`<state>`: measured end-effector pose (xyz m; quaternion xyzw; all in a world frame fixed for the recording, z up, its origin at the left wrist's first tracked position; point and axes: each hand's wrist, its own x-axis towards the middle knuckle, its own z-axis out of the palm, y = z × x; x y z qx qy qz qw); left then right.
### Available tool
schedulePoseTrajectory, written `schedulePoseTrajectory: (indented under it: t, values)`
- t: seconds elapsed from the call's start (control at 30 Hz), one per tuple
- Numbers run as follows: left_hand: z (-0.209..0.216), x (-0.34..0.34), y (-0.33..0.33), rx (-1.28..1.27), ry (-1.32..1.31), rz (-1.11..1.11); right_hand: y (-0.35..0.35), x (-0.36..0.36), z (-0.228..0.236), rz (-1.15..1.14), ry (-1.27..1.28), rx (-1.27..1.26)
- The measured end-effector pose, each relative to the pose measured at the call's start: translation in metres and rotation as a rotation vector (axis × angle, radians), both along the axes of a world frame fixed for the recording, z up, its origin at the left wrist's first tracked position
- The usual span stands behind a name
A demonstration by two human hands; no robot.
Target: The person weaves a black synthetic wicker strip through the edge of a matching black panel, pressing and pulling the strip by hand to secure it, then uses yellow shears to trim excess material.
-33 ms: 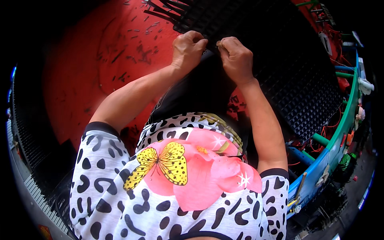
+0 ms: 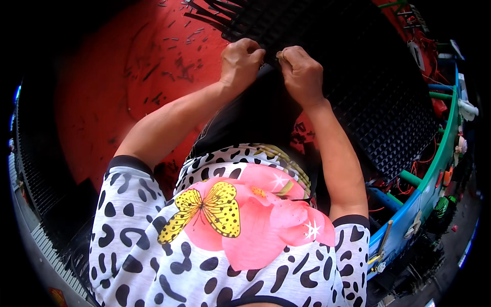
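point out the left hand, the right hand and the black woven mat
left hand (image 2: 241, 62), head view, on the back of the fist.
right hand (image 2: 302, 71), head view, on the knuckles of the fist.
black woven mat (image 2: 378, 102), head view, on its ribbed surface right of the hands.
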<state>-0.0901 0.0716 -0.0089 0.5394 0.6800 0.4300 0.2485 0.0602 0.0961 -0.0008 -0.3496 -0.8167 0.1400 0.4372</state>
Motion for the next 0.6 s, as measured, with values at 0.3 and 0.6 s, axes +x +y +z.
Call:
schedulePoseTrajectory:
  t: [0.3, 0.6]
  values:
    - [-0.009, 0.002, -0.006, -0.101, -0.128, 0.018, -0.008, 0.01, 0.003, -0.005, -0.094, -0.034]
    - [0.028, -0.029, -0.04, 0.31, 0.115, -0.069, -0.019, -0.001, 0.023, 0.049, -0.055, 0.086]
